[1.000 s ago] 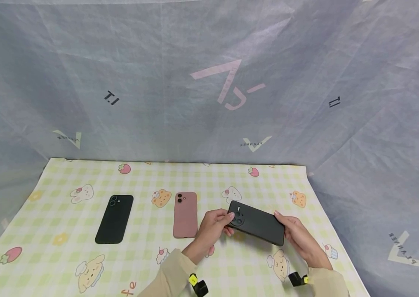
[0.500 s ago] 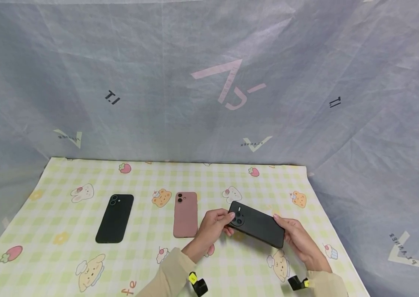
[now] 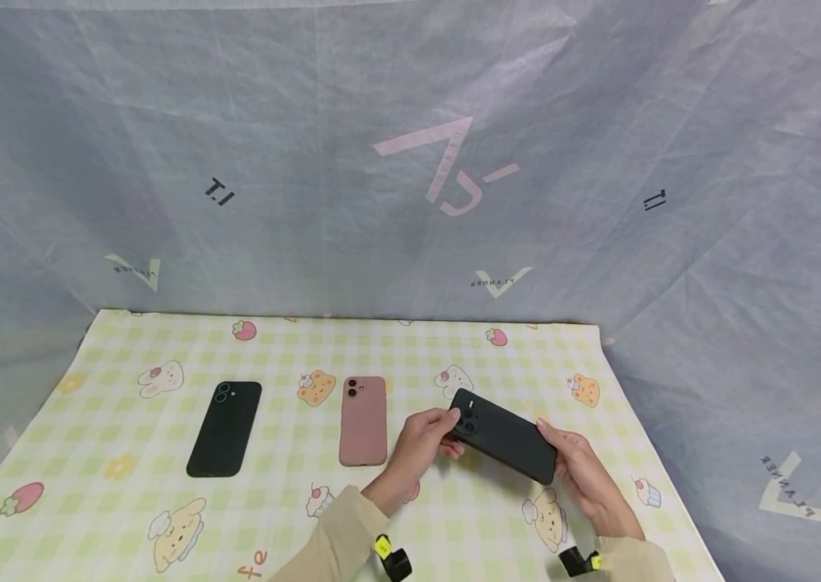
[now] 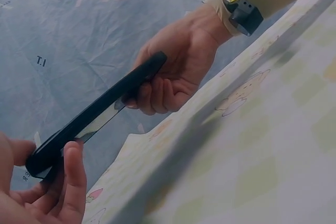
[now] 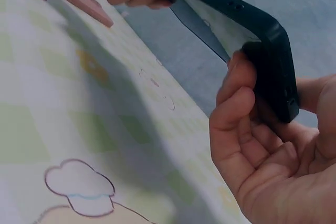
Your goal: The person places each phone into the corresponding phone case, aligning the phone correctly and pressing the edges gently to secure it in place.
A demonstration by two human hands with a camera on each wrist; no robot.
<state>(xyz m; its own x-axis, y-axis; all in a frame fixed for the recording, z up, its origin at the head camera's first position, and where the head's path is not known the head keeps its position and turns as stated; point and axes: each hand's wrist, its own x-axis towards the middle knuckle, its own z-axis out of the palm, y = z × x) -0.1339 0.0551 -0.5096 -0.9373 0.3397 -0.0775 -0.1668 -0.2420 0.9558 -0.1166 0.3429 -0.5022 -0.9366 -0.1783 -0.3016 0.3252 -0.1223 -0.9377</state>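
Both hands hold a black smartphone (image 3: 508, 439) above the cloth, its camera side turned up and its long side slanting down to the right in the head view. My left hand (image 3: 419, 449) pinches the camera end, thumb on the back and fingers beneath. At the opposite end, my right hand (image 3: 585, 469) grips the corner, with curled fingers under it in the right wrist view. The phone's underside looks glossy and reflects light in both wrist views. Left of my left hand lies a pink phone (image 3: 363, 424), back up. Farther left is another black phone (image 3: 225, 428), also back up.
A green-checked tablecloth (image 3: 287, 501) with cartoon prints covers the table. Grey-blue fabric (image 3: 316, 162) hangs behind it and along the sides. Small black cameras sit at both wrists, such as the left wrist camera (image 3: 396, 563).
The camera end of the held phone has risen slightly, and my left hand has moved a little with it. My right hand keeps its grip. The two phones on the cloth have stayed put.
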